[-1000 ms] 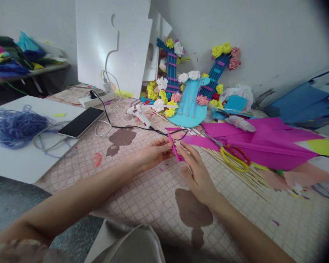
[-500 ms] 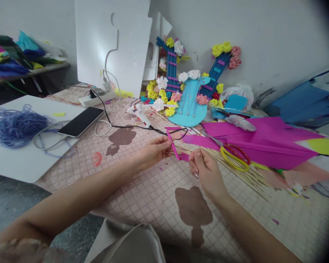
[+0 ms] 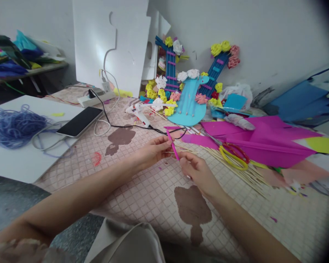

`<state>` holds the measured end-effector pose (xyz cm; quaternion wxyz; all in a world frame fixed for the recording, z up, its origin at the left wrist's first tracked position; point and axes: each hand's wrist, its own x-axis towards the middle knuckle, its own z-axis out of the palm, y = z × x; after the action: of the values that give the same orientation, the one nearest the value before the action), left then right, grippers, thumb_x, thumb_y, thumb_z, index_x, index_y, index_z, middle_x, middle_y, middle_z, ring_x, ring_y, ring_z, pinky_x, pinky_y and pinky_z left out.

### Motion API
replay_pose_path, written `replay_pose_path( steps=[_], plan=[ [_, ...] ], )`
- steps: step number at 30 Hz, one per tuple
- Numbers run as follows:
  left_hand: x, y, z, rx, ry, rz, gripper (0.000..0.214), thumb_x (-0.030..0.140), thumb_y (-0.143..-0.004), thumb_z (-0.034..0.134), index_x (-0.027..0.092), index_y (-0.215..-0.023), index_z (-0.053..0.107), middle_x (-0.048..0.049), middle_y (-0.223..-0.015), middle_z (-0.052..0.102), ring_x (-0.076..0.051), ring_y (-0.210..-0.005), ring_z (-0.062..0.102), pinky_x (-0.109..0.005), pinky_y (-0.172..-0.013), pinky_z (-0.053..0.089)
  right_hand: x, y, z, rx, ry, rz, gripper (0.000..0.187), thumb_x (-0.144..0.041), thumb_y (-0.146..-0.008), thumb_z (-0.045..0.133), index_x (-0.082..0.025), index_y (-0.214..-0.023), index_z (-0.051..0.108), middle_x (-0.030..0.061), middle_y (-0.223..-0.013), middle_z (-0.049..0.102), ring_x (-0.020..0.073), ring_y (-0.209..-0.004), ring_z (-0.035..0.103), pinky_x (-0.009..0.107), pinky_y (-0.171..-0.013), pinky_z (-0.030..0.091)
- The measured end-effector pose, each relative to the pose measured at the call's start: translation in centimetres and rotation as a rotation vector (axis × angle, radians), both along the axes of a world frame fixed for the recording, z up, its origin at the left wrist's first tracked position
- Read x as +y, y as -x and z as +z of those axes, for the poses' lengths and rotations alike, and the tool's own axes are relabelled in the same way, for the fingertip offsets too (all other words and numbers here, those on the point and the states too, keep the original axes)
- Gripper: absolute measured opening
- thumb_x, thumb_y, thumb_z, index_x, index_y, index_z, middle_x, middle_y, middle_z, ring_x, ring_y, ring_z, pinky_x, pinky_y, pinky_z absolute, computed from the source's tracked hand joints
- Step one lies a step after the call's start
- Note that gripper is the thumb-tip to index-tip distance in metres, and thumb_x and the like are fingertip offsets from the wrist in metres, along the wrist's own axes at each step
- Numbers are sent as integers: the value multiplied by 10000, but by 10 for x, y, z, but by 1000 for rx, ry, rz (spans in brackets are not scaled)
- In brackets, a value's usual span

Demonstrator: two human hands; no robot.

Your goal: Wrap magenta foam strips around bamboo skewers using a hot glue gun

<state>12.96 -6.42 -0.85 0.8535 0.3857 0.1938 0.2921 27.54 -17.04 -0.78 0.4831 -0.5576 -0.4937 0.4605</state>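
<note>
My left hand (image 3: 159, 148) pinches a thin stick wrapped in magenta paper (image 3: 172, 142), holding it slanted above the table. My right hand (image 3: 194, 166) has its thumb and fingers closed at the stick's near, lower end. The loose paper tail seen earlier is hidden by the fingers or wound on. At the stick's far end lies a second short magenta piece (image 3: 170, 128); I cannot tell whether the two are joined. Just right of my hands are thin wooden skewers (image 3: 235, 170) and scissors with yellow and red handles (image 3: 234, 157).
Magenta paper sheets (image 3: 265, 146) spread on the right. A white glue gun (image 3: 139, 112) with a black cord stands behind my hands. Flower-trimmed blue paper guitars (image 3: 190, 102) lean at the back. On the left are a phone (image 3: 80, 121) and purple string (image 3: 16, 128) on a white board (image 3: 22, 166).
My right hand has moved left to the stick's lower end, and the magenta paper tail between the hands no longer shows. My left hand keeps its hold.
</note>
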Motion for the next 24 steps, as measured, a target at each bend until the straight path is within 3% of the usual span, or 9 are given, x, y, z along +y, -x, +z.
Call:
replay_pose_path(
  steps=[3,6,12,16,18,21,24],
  plan=[
    [0,0,1,5,8,19,257,264,-683,795,134,-825,625,11,-743,621,-92,-676,595,-247,-691,448,-1,0,3,-99,-22,25,262,-400,-810,655,-181,-710,554,-56,-589,394,80,-521,340,232,-469,258],
    [2,1,1,-9,13,49,272,264,-670,805,137,-834,630,9,-756,630,-91,-693,596,-239,-694,448,-1,-6,5,-122,-67,-47,254,-373,-857,606,-188,-699,531,-64,-554,389,81,-507,327,235,-469,248],
    [5,1,-1,-29,39,18,286,248,-677,803,137,-884,640,-10,-816,644,-95,-733,604,-234,-717,453,4,-24,9,140,-267,-366,330,-311,-923,492,-203,-619,428,-69,-486,348,79,-431,319,243,-429,217],
    [4,1,-2,-33,49,-21,272,242,-690,796,132,-876,630,-7,-809,632,-89,-711,597,-239,-712,452,9,-33,11,202,-298,-454,416,-362,-914,512,-196,-558,376,-69,-488,318,67,-415,316,237,-416,222],
    [4,1,-3,-34,43,-50,271,250,-695,792,130,-872,625,-7,-806,625,-93,-707,596,-244,-706,452,9,-34,9,180,-286,-440,362,-387,-889,559,-196,-602,447,-69,-499,359,68,-432,345,226,-422,251],
    [3,1,-4,-30,20,-82,260,260,-715,776,134,-883,622,0,-796,609,-96,-704,592,-249,-696,449,5,-28,4,110,-176,-288,170,-378,-838,638,-213,-860,602,-63,-561,453,76,-480,409,212,-444,313],
    [2,1,-3,-36,-16,-104,221,259,-748,748,138,-877,617,-2,-798,602,-102,-719,590,-257,-711,444,0,-15,2,107,-36,-70,259,-445,-878,561,-197,-919,621,-35,-649,516,70,-475,414,214,-420,309]
  ],
)
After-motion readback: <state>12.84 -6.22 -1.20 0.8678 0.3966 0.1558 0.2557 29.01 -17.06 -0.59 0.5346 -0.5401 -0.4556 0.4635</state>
